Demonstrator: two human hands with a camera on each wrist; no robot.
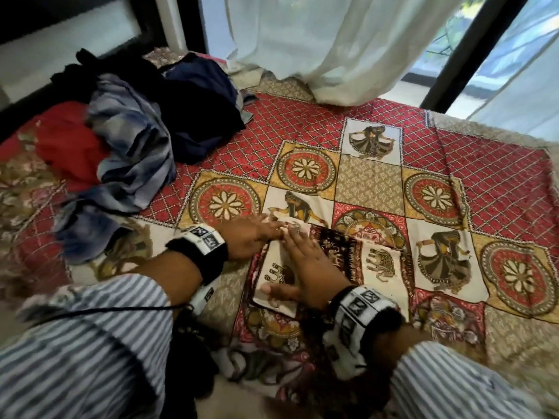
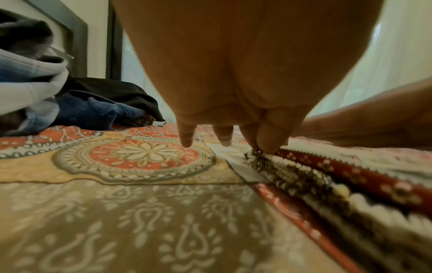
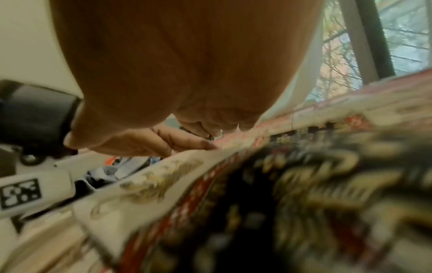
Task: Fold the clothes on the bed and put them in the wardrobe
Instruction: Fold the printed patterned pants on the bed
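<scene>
A folded patterned cloth, cream, red and black with elephant prints, lies on the bed near me. My right hand rests flat on it with straight fingers and the thumb spread to the left. My left hand reaches to its far corner, and in the left wrist view the thumb and a finger of that hand pinch the layered corner of the cloth. In the right wrist view the cloth fills the blurred foreground. At the back left sits an unfolded pile: a red garment, a blue-grey one, dark navy ones.
A red, yellow and cream patchwork bedspread covers the bed. A white curtain hangs down to its far edge, before a dark-framed window. A dark bed frame runs behind the pile. A black cable crosses my left sleeve.
</scene>
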